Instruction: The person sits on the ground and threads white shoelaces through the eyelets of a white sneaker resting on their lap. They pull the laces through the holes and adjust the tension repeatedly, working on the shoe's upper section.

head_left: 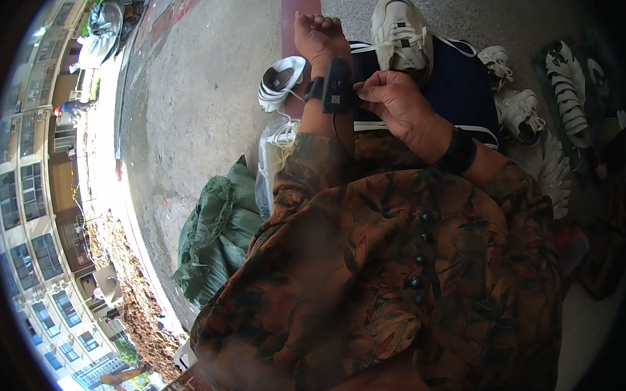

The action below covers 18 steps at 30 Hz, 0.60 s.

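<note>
My left hand (320, 38) is raised, palm side up, with its fingers curled in and nothing seen in them. A black box-shaped device (335, 88) with a cable is strapped to that wrist. My right hand (398, 104) has thumb and fingertips pinched together close beside the device; what they hold, if anything, is hidden. Beyond my right hand, a white lace-up shoe (393, 20) rests toe away on a dark blue cloth (458, 94) with white straps. Its pale laces trail out to the sides.
To the left lie another white shoe (273, 86), a clear bag of pale laces (275, 145) and a green woven sack (218, 233). Several white shoes (522, 112) and striped white pieces (568, 93) lie at the right. Far left, buildings (34, 198) stand beyond the pavement.
</note>
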Motion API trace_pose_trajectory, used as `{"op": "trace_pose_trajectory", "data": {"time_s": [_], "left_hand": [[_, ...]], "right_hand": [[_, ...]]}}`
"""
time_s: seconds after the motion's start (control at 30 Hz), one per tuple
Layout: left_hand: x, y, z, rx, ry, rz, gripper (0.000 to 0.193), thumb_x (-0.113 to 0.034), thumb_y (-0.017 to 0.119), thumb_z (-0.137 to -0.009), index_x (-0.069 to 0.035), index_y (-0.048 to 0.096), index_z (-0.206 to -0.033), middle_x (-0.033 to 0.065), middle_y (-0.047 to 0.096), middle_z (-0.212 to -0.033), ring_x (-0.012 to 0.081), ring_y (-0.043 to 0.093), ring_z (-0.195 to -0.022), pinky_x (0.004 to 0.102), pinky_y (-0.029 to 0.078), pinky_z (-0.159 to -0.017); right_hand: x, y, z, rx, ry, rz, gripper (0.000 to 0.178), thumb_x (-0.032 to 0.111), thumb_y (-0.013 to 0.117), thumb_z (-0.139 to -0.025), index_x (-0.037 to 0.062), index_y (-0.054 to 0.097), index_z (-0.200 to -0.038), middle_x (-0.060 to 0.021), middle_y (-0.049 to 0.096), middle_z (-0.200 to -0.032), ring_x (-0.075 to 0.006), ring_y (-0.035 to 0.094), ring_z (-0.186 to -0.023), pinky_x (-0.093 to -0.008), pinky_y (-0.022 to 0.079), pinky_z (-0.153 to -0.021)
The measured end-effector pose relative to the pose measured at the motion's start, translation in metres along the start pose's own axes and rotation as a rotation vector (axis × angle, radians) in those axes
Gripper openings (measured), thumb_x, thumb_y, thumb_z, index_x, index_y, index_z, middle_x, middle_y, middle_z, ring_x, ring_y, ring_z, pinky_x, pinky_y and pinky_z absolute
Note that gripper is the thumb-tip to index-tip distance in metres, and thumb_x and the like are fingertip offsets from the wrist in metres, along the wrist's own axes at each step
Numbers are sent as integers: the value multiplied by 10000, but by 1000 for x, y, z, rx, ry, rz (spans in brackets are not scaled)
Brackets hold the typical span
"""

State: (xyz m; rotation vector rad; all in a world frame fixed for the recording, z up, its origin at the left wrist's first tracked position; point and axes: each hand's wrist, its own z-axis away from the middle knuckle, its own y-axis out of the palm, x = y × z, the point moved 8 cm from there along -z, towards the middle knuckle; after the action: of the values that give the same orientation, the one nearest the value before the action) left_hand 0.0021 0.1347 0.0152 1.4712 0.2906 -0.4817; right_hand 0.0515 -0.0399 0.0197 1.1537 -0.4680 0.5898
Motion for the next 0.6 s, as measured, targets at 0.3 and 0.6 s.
{"op": "trace_pose_trajectory", "data": {"time_s": [0.3,0.6], "left_hand": [[17,-13,1,-128,-201,252,236,-222,444,-888,-136,446,-668,-31,420,-537,109,419,-468,283,406,-511],[21,-7,-2,-91,-252,313,242,-238,470,-882,-143,448,-661,-33,416,-539,108,418,-470,283,400,-506]], "right_hand": [[1,-1,-7,125,-1,97,95,-33,613,-790,40,571,-836,-57,609,-847,-156,588,-816,-280,468,-786],[-7,-7,-4,121,150,103,119,14,678,-762,43,579,-822,-28,579,-748,-111,548,-644,-228,437,-575]]}}
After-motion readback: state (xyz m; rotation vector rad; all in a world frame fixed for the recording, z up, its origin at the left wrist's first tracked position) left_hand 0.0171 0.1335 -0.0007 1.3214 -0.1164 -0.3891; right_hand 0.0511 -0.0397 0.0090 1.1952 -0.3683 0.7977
